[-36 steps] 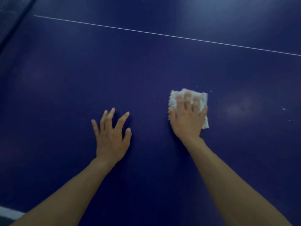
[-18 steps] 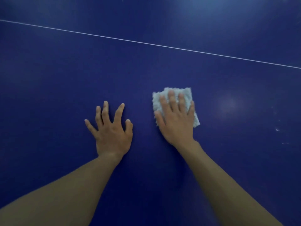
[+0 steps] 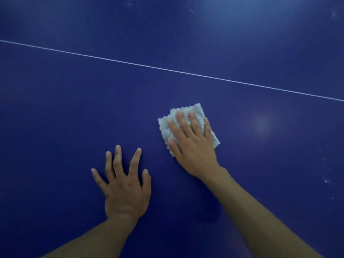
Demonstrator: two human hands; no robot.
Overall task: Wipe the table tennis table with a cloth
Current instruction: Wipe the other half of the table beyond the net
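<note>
The dark blue table tennis table (image 3: 74, 108) fills the whole head view. A small folded white cloth (image 3: 197, 112) lies flat on it right of centre. My right hand (image 3: 191, 144) presses down on the cloth with straight, slightly spread fingers, covering most of it. My left hand (image 3: 124, 183) rests flat on the bare table surface to the lower left of the cloth, fingers spread, holding nothing.
A thin white line (image 3: 167, 68) runs across the table from the left edge down to the right edge, beyond the cloth. Pale dust specks (image 3: 325, 180) dot the surface at the right, and more specks (image 3: 130, 2) show near the top.
My right hand has slid the cloth leftward over the table, toward my left hand. The view shifted, so the white line sits lower in the frame. My left hand has stayed flat on the table.
</note>
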